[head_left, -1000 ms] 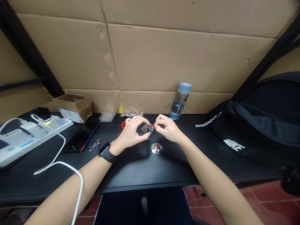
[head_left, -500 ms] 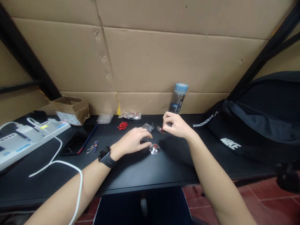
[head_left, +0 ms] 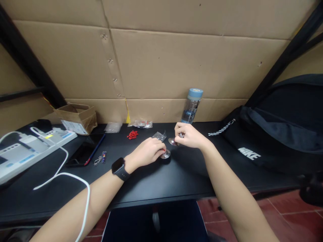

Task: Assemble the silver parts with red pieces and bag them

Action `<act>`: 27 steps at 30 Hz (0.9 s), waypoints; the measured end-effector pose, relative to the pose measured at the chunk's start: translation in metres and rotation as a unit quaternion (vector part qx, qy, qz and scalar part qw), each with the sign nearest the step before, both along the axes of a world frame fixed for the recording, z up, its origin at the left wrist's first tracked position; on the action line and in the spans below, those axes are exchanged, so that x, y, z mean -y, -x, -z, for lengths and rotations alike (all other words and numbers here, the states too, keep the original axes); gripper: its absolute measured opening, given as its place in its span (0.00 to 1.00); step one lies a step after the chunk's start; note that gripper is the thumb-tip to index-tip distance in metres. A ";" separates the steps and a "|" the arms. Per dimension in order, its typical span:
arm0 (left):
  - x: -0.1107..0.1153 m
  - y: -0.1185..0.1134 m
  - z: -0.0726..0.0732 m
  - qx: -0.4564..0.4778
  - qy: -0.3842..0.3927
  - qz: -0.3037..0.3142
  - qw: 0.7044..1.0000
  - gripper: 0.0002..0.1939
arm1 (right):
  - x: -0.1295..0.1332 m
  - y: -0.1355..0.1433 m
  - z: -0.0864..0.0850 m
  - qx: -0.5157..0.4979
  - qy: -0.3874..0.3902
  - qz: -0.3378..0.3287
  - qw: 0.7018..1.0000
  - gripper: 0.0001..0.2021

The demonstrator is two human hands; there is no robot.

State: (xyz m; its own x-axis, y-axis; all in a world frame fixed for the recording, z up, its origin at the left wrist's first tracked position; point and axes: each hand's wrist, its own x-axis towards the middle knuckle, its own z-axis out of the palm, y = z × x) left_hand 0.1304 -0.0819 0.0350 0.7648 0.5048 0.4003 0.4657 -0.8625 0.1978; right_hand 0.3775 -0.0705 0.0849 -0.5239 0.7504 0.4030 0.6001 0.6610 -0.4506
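Observation:
My left hand (head_left: 148, 150) is closed in a pinch over a small shiny metal finger cymbal (head_left: 166, 155), at the red bit on its top. Only its bright rim shows beyond my fingertips. Just to the right, my right hand (head_left: 188, 135) is closed with curled fingers on a second finger cymbal (head_left: 172, 142), which hangs tilted, its shiny face to the left. Something small and shiny also shows between those fingers. Behind the left hand lies a crumpled clear plastic wrapper (head_left: 159, 135). A tangle of red cord (head_left: 132, 134) rests farther left.
A water bottle (head_left: 192, 106) stands behind my right hand. Plastic packets (head_left: 113, 127) lie along the back. On the left are a paper box (head_left: 78, 117), a phone (head_left: 87, 149), a keychain (head_left: 103, 157) and a power strip (head_left: 37, 144) with white cable. A black backpack (head_left: 272, 134) sits right.
My left hand has moved slightly right and closed on the cymbal that lay on the table, tilting it. The cymbal in my right hand has turned and shifted slightly down.

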 end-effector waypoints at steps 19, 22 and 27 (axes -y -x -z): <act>-0.007 0.012 -0.009 0.300 0.169 -0.147 0.927 0.10 | -0.004 0.039 0.017 -0.262 0.131 0.035 0.956 0.09; -0.009 0.012 -0.008 0.324 0.177 -0.171 0.914 0.09 | -0.007 0.043 0.022 -0.293 0.115 0.101 0.944 0.09; -0.009 0.009 -0.007 0.332 0.177 -0.190 0.907 0.09 | -0.007 0.050 0.030 -0.298 0.092 0.132 0.941 0.10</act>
State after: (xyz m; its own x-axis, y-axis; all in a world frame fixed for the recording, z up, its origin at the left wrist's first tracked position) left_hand 0.1216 -0.0732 0.0419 0.1586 0.8683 0.4700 0.3930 -0.4923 0.7767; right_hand 0.3279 -0.0633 0.0553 -0.0315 0.9081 0.4176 0.3367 0.4030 -0.8510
